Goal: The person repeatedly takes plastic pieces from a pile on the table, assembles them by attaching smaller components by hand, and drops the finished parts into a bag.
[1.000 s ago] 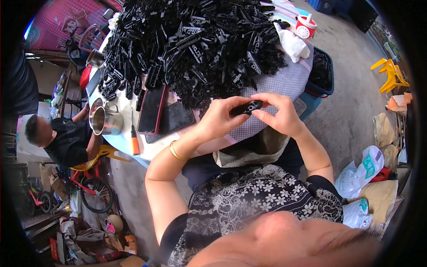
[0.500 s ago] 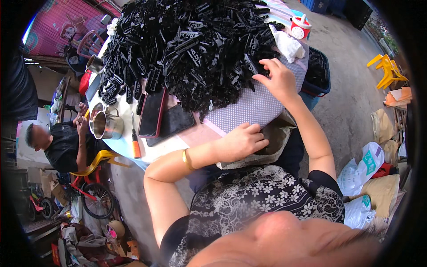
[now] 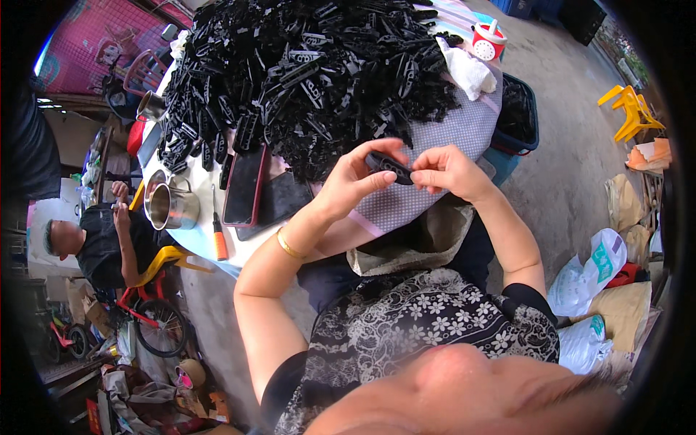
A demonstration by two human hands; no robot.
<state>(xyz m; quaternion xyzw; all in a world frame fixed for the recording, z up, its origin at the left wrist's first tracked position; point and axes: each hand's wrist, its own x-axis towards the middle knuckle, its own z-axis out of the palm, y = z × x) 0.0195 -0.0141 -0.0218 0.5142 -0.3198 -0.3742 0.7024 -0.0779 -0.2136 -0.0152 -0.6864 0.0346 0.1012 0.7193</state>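
Note:
In front of my chest, over the table's near edge, I hold a long oval black plastic part point(image 3: 387, 166) with pale raised marks on its face. My left hand point(image 3: 349, 181) grips one end between thumb and fingers. At the other end, the fingertips of my right hand point(image 3: 457, 172) are pinched together on its tip. Beyond both hands rises a large heap of similar black plastic parts point(image 3: 297, 80) on the table. Below them an open woven sack point(image 3: 362, 261) sits at my lap.
Left on the table lie a red-edged phone point(image 3: 245, 187), a dark tablet-like slab point(image 3: 284, 199), an orange-handled screwdriver point(image 3: 220, 243) and a metal mug point(image 3: 174, 205). A white cloth point(image 3: 467, 71) and red-and-white cup point(image 3: 489, 41) stand right. A dark bin point(image 3: 533, 130) adjoins the table. Another person point(image 3: 109, 235) sits left.
My right hand has drawn back from the heap toward me, and my left has risen from above the sack. Both now meet at a black plastic part.

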